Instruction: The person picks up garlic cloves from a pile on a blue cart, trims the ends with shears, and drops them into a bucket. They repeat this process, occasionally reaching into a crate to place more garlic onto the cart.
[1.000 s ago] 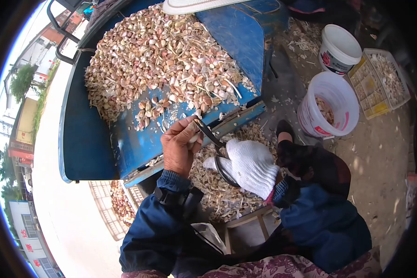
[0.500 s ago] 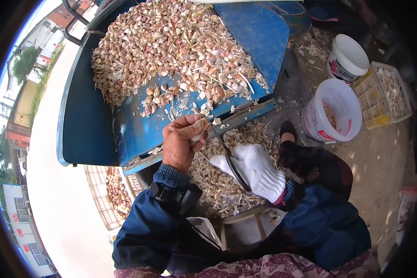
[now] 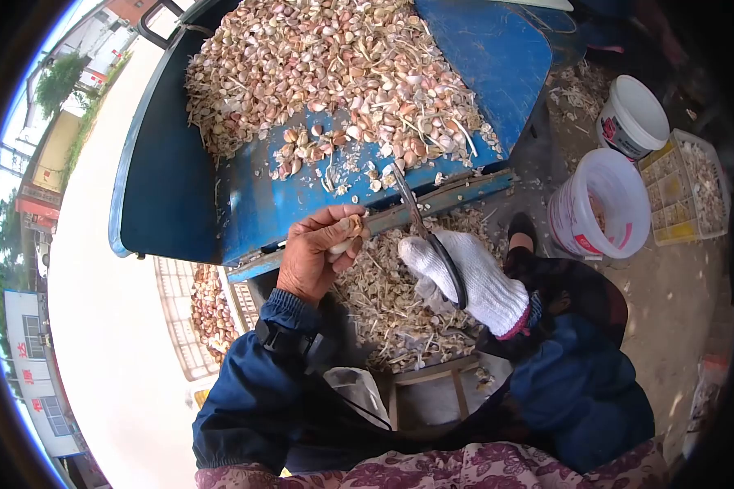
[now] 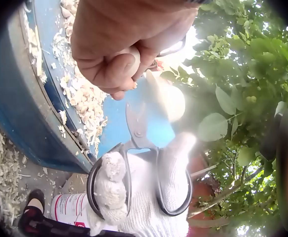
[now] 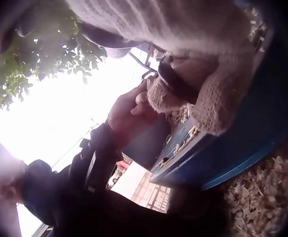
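Observation:
My bare left hand (image 3: 310,257) pinches a pale piece of garlic (image 4: 132,58) between thumb and fingers, over the front edge of a blue metal bed (image 3: 167,196). My right hand (image 3: 473,277) wears a white knitted glove. It grips black-handled scissors (image 4: 138,132), fingers and thumb through the two loops. In the head view the blades point up toward the bed, just right of the left hand and apart from the garlic. A large heap of garlic cloves (image 3: 334,81) fills the back of the bed, with a few cloves and skins near its front lip.
Garlic skins and stalk scraps (image 3: 408,318) cover the ground below the bed. To the right stand a translucent bucket (image 3: 563,204), a white bucket (image 3: 621,122) and a yellow crate (image 3: 673,232). A crate (image 3: 175,314) with garlic sits at lower left. A foot (image 3: 522,232) is near the scraps.
The scissors have drawn back from the garlic in the left hand and now point upward, with the gloved hand further right. The left hand keeps its hold. The head view has shifted.

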Motion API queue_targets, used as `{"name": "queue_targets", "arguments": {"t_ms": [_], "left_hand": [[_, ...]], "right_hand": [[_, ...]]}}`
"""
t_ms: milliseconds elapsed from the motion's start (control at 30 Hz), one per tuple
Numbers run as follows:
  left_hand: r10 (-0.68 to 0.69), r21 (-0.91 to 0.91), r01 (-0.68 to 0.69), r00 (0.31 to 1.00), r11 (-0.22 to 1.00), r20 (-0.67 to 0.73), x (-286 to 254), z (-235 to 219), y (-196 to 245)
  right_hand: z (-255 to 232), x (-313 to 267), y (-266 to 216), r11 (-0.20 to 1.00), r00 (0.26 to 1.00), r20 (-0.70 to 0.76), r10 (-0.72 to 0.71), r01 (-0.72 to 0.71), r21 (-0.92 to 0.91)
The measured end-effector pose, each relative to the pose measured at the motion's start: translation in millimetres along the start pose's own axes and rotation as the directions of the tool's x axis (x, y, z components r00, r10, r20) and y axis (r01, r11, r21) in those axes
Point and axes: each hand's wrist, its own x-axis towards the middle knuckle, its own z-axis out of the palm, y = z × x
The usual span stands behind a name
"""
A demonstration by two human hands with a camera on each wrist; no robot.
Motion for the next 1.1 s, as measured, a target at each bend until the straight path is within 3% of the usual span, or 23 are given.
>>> {"name": "queue_targets", "arguments": {"t_ms": [33,67,100,133,167,200,267,300,333,367,433,467,500,567,633,667,700,767,833,867,900,933,1100], "left_hand": [[0.031,0.081,-0.025,0.997,0.996,-0.076,-4.9,-14.1,5.8],[0.069,0.163,-0.045,0.986,0.986,-0.149,-12.0,-31.1,13.3],[0.150,0.220,-0.091,0.950,0.971,-0.273,-23.4,-43.8,23.7],[0.265,0.305,-0.141,0.871,0.942,-0.415,-33.7,-64.1,30.5],[0.400,0.472,-0.162,0.791,0.866,-0.462,-48.2,-92.6,38.5],[0.547,0.625,-0.132,0.643,0.769,-0.537,-62.3,-127.0,38.6],[0.657,0.796,0.315,0.449,0.517,-0.605,-93.9,-231.8,40.6],[0.695,0.806,0.372,0.415,0.460,-0.588,-103.2,-276.2,38.1],[0.766,0.825,0.461,0.383,0.325,-0.516,-105.6,-279.4,37.6],[0.827,0.816,0.546,0.360,0.188,-0.431,-107.1,-279.8,40.1],[0.721,0.878,0.403,0.525,0.259,-0.453,-88.9,-224.8,48.5],[0.738,0.938,0.274,0.584,0.211,-0.337,-69.6,-214.8,43.3],[0.635,0.830,0.092,0.599,0.550,-0.488,-44.3,-178.9,35.3],[0.684,0.887,-0.043,0.655,0.459,-0.322,8.4,-126.6,27.6],[0.691,0.919,-0.131,0.700,0.371,-0.179,57.0,-86.0,27.9],[0.732,0.941,-0.181,0.675,0.286,-0.092,81.2,-73.0,27.0],[0.798,0.961,-0.257,0.598,0.097,0.079,103.3,-60.8,26.9],[0.786,0.956,-0.291,0.597,0.027,0.160,141.2,-40.2,24.2],[0.758,0.967,-0.251,0.620,-0.055,0.204,171.0,-36.3,15.0],[0.757,0.965,-0.258,0.620,-0.052,0.206,181.4,-38.1,10.7],[0.736,0.971,-0.196,0.637,-0.136,0.231,188.5,-40.8,7.9],[0.712,0.966,-0.133,0.656,-0.221,0.253,194.2,-44.2,5.0],[0.680,0.982,-0.128,0.708,-0.140,0.190,187.7,-54.4,-10.6]], "right_hand": [[-1.7,0.0,-1.4,0.993,1.000,0.014,-0.007,0.009,-0.120],[-0.4,6.2,9.7,0.965,0.991,-0.054,-0.124,0.108,-0.237],[-2.4,5.8,6.8,0.964,0.991,-0.044,-0.130,0.116,-0.238],[-5.2,4.6,1.8,0.949,0.988,-0.063,-0.143,0.119,-0.292],[-7.9,4.7,-0.7,0.931,0.984,-0.084,-0.157,0.120,-0.345],[-9.6,9.1,2.7,0.918,0.979,-0.110,-0.169,0.116,-0.379],[-16.7,8.2,1.7,0.933,0.985,-0.143,-0.096,0.039,-0.359],[-20.5,8.7,1.4,0.930,0.984,-0.157,-0.084,0.021,-0.366],[-26.3,10.2,4.1,0.937,0.982,-0.154,-0.105,0.045,-0.347],[-24.0,1.2,-7.8,0.999,0.978,-0.207,0.015,-0.023,-0.037],[-26.5,-2.7,-14.3,0.979,0.967,-0.226,0.121,-0.078,0.188],[-28.3,-5.1,-16.1,0.979,0.966,-0.230,0.116,-0.073,0.191],[-30.3,-7.6,-17.5,0.969,0.971,-0.208,0.118,-0.067,0.236],[-32.2,-12.1,-21.0,0.958,0.975,-0.188,0.115,-0.059,0.279],[-32.6,-14.4,-23.2,0.977,0.959,-0.226,0.170,-0.133,0.170],[-34.5,-11.6,-21.6,0.978,0.962,-0.203,0.183,-0.156,0.140],[-36.7,-13.3,-24.2,0.977,0.964,-0.185,0.193,-0.171,0.126],[-39.8,-14.6,-23.5,0.987,0.958,-0.238,0.160,-0.158,0.029],[-44.0,-15.0,-25.1,0.984,0.952,-0.250,0.175,-0.164,0.066],[-45.5,-14.3,-20.7,0.996,0.956,-0.285,0.063,-0.080,-0.050],[-46.4,-13.3,-15.6,0.986,0.951,-0.305,-0.051,-0.001,-0.167],[-47.5,-12.5,-11.9,0.986,0.950,-0.308,-0.047,-0.006,-0.167],[-47.7,-20.5,-21.0,0.998,0.972,-0.234,-0.022,0.008,-0.058]]}}
